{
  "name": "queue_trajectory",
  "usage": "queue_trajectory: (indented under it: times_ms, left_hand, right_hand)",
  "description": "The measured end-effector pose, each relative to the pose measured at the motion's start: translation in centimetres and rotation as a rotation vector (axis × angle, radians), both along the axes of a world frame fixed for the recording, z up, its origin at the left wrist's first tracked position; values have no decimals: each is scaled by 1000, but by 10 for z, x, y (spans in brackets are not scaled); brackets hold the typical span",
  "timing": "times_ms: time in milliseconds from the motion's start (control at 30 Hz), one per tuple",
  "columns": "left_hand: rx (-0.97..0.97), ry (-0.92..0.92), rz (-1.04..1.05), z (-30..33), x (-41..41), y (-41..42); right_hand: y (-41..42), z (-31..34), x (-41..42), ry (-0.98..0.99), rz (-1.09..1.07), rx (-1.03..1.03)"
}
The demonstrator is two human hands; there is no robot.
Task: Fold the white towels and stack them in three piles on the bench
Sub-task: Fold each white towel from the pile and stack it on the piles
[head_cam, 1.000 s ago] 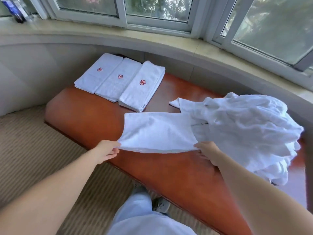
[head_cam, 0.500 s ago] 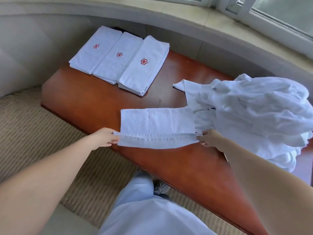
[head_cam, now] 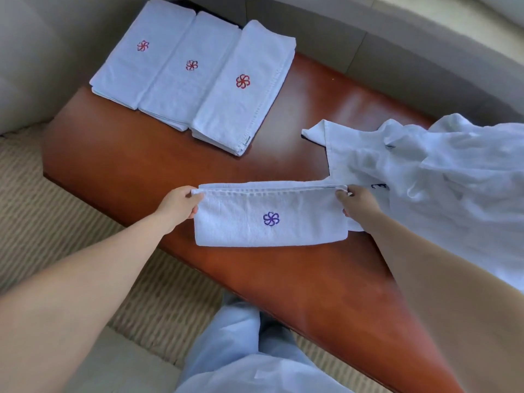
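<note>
Between our left hand (head_cam: 181, 204) and right hand (head_cam: 357, 201), fingers pinching its far corners, the towel (head_cam: 270, 219) lies lengthwise on the desk (head_cam: 136, 154); piles (head_cam: 195, 72) sit far-left.

Glossy reddish-brown wooden counter (head_cam: 119, 154), bearing three side-by-side piles of folded white towels with red flower emblems (head_cam: 195, 78), one folded white towel with a purple emblem (head_cam: 269, 219), a rumpled white heap (head_cam: 442, 177).

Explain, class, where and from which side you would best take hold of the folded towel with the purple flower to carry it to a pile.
Judging by its pose, grip the folded towel at its two short ends, as the left hand and right hand do now, coming in from either side. It lies long across the bench, so end grips should keep the layers together.
</note>
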State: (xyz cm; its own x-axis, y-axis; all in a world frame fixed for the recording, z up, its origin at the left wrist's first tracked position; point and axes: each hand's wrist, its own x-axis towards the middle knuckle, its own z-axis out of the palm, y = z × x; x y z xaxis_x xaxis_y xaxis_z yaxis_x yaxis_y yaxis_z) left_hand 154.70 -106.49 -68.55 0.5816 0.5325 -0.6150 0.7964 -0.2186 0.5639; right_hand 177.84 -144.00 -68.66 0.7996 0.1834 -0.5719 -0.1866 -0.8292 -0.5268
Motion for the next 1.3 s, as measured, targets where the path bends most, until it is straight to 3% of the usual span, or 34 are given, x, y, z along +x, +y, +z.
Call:
queue_trajectory:
  times_ms: [567, 667, 767, 867, 1100, 1200, 1300]
  left_hand:
    - [107, 95, 126, -51, 50, -7]
    - [256, -57, -116, -48, 45, -31]
    - [365, -193, -635, -56, 43, -71]
    - [589, -122, -962, -87, 44, -92]
    - [835, -212, -911, -146, 26, -59]
    - [839, -159, -831, -138, 22, -61]
    - [764, 12, -792, -120, 21, -64]
  right_hand:
    - [40, -46, 13, -14, -172, -134]
    - [52, -38, -20, -132, -106, 8]
    - [67, -51, -59, -283, 378, 47]
    - [77, -82, -83, -402, 715, -117]
    - [39, -138, -68, -784, 684, -99]
    - [33, -130, -63, -728, 631, -128]
    - [24, -105, -55, -581, 573, -177]
